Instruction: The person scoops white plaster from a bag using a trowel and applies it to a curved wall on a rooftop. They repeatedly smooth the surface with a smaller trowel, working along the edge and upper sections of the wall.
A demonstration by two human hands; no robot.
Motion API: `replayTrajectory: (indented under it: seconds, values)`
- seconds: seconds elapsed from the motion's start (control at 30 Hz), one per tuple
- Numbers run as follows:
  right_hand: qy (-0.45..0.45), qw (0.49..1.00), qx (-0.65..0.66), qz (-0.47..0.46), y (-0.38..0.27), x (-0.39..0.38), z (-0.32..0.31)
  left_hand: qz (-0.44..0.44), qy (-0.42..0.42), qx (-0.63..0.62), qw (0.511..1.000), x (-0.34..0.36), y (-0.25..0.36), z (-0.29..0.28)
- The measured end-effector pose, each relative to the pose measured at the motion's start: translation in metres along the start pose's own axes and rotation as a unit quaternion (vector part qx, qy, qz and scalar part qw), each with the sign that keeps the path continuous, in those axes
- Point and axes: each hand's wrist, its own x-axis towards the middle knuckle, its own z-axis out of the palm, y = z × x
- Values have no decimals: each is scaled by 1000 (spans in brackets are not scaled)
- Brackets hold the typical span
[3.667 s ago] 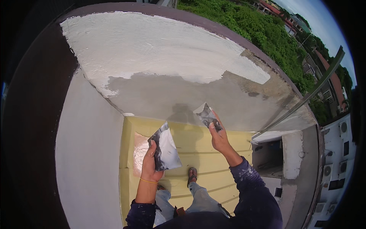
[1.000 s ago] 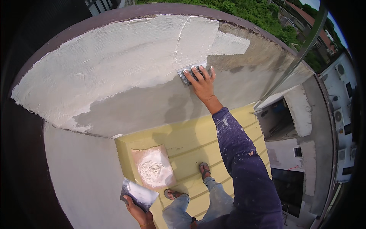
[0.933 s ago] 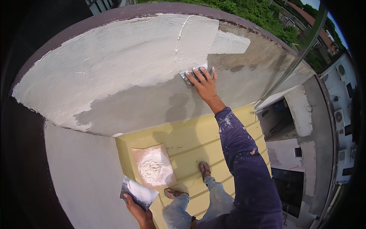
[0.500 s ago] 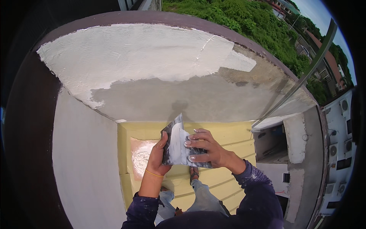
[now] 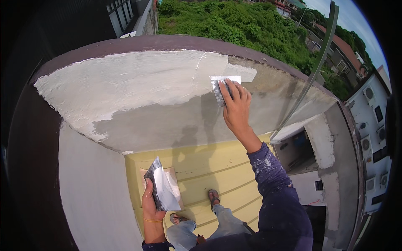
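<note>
My left hand point(image 5: 149, 201) grips a broad grey metal blade point(image 5: 164, 186) carrying white paste, low at the left, over a pinkish mixing board point(image 5: 175, 175) that it mostly hides. My right hand point(image 5: 238, 109) is closed on a second metal blade point(image 5: 217, 92), its top edge white with paste, held at the wall point(image 5: 158, 125) by the right part of the white coat point(image 5: 138, 77). Below the coat the wall is bare grey, with a browner stained patch toward the right.
I stand on a yellow ribbed surface point(image 5: 197, 188). A grey side wall point(image 5: 92, 192) is at left, a slanted metal bar point(image 5: 307, 88) at right beside a dark opening point(image 5: 293, 152). Beyond the coping point(image 5: 176, 42) are greenery point(image 5: 234, 21) and a building with outdoor units point(image 5: 368, 146).
Half a second ago both blades met low in front of me. My right hand has since lifted its blade up to the wall; my left has shifted down and leftward, still holding its blade.
</note>
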Motion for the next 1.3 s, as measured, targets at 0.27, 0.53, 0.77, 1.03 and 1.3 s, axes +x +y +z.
replayTrajectory:
  seconds: [0.27, 0.53, 0.77, 1.03, 1.3]
  values:
    - [100, 993, -16, 58, -11, 60, 76, -40, 64, -3, 997, -22, -25, -54]
    - [122, 990, -11, 63, -15, 51, 111, -24, 118, -32, 992, -28, -40, -92]
    - [86, 994, -58, -36, -12, -22, 174, -12, 123, -19, 992, -28, -43, -111]
    - [-108, 989, -71, -68, 6, -109, 178, -17, 136, -6, 991, -21, -34, -104]
    - [-238, 845, 477, -38, -70, -100, 15, -114, -5, -77, 990, 47, -25, -43]
